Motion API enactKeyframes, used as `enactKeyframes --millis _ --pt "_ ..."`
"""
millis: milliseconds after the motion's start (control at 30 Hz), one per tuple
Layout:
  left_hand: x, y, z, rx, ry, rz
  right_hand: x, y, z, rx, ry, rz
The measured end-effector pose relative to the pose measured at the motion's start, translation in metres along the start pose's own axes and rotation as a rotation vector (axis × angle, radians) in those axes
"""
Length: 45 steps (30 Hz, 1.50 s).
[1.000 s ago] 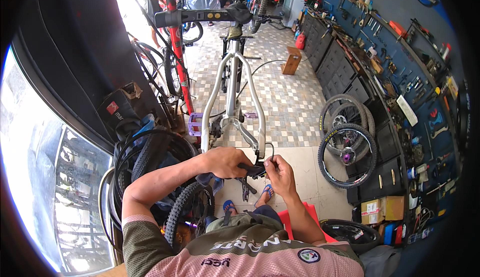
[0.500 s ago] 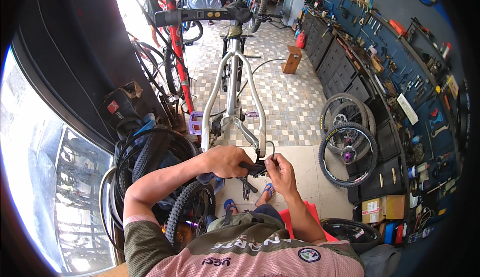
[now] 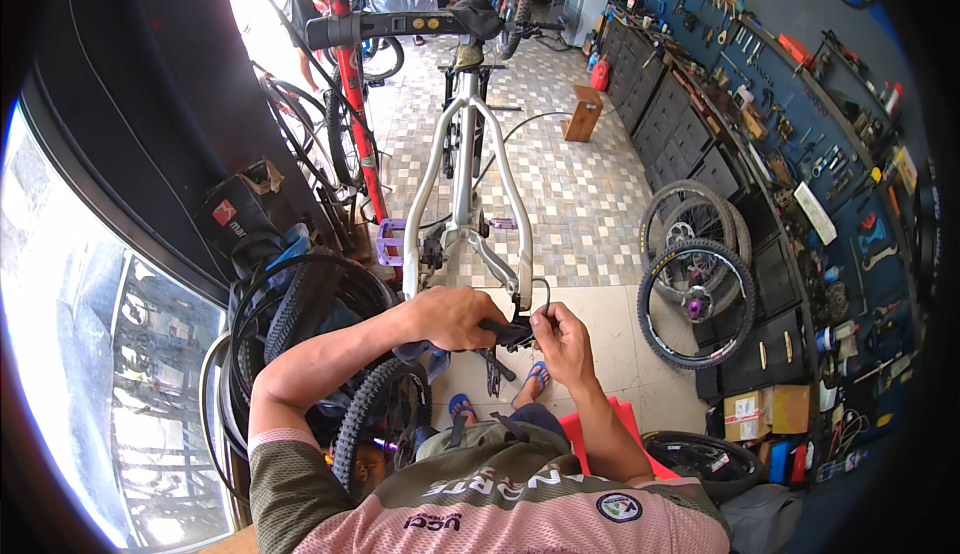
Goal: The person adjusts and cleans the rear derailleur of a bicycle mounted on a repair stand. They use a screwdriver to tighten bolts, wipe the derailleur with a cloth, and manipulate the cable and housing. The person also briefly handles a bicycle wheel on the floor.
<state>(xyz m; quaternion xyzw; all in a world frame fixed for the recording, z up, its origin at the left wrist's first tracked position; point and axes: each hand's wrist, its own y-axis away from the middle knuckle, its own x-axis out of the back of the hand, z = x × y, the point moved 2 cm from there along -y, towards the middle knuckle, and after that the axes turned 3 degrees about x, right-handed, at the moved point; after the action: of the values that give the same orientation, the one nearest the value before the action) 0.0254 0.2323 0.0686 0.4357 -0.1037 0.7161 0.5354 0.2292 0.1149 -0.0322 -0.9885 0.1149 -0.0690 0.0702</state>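
A silver bicycle frame (image 3: 465,179) hangs from the dark clamp arm (image 3: 400,24) of a red repair stand (image 3: 365,164), its rear end towards me. At the right rear tip my hands meet over a dark part, largely hidden by fingers. My left hand (image 3: 455,316) is closed round a dark grey-blue cloth (image 3: 428,356), whose loose end hangs below the palm. Thumb and fingers of my right hand (image 3: 565,346) pinch a thin black cable (image 3: 547,292) that loops down from the frame tip. A dark derailleur cage (image 3: 494,374) hangs just below.
Knobbly tyred wheels stand at lower left (image 3: 375,414) and against the right-hand drawers (image 3: 697,304). A purple pedal (image 3: 391,242) juts from the frame's left. Tools cover the right wall (image 3: 810,124). A red stool (image 3: 600,439) is beside me; people stand far back.
My hands stay almost in the same place, with only a slight shift of the right fingers. The cloth's hanging end sits a little differently under my left hand.
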Motion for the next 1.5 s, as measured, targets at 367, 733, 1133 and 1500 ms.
enactKeyframes --millis 367,733,1133,1500 --pt "0.007 0.003 0.007 -0.008 -0.027 -0.026 0.0 -0.001 0.0 0.006 0.004 0.004" --pt "0.006 0.0 0.004 -0.044 -0.026 -0.02 0.0 0.0 0.002 0.005 0.035 0.016" --pt "0.01 0.0 0.006 -0.038 -0.081 -0.036 0.0 0.0 -0.002 -0.002 0.034 0.009" --pt "0.008 -0.001 0.007 -0.088 -0.155 -0.003 -0.001 0.0 -0.006 -0.011 0.043 0.018"
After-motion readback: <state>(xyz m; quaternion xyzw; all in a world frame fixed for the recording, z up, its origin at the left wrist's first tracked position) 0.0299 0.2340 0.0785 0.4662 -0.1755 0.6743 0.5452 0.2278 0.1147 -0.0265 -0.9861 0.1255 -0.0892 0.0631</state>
